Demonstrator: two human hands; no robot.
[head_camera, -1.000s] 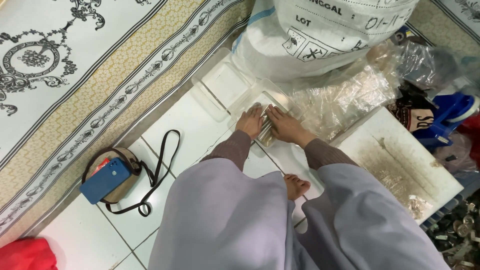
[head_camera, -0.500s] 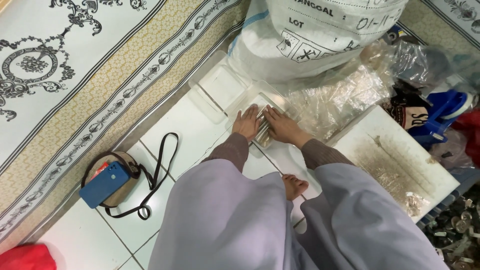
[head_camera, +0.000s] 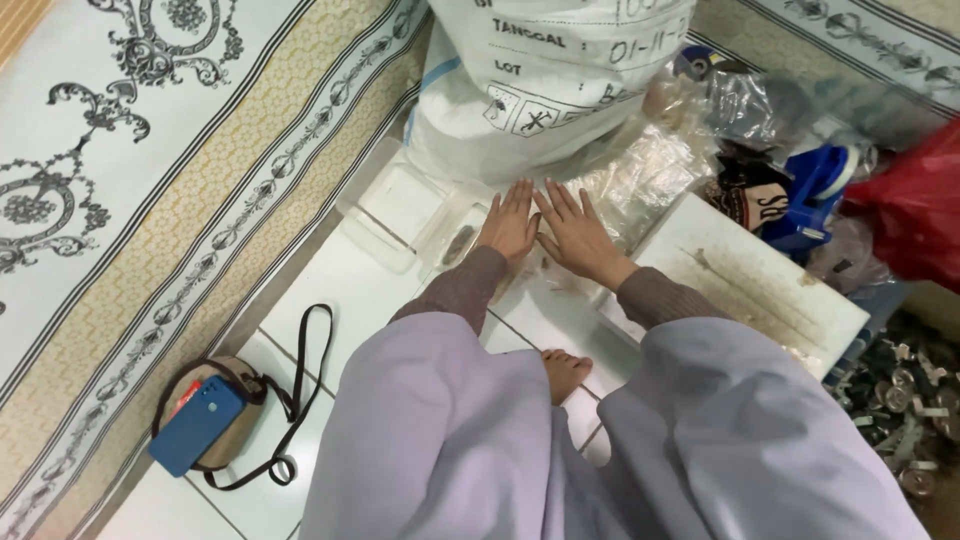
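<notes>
Patterned carpet (head_camera: 150, 200) filled the upper left of frame, edging the white tiled floor (head_camera: 340, 300) where the person sat. A large white sack (head_camera: 540, 80) stood at top centre, probably propped there within arm's reach. A white board (head_camera: 760, 290) lay right of centre. Clear plastic bags (head_camera: 650, 170) were heaped between sack and board. A small pouch with a blue phone (head_camera: 200, 430) sat at lower left, set aside. Left hand (head_camera: 510, 222) and right hand (head_camera: 575, 238) lay flat, fingers spread, grasping nothing, side by side on a clear bag (head_camera: 545, 285) at frame centre, seemingly flattening it against the tiles.
</notes>
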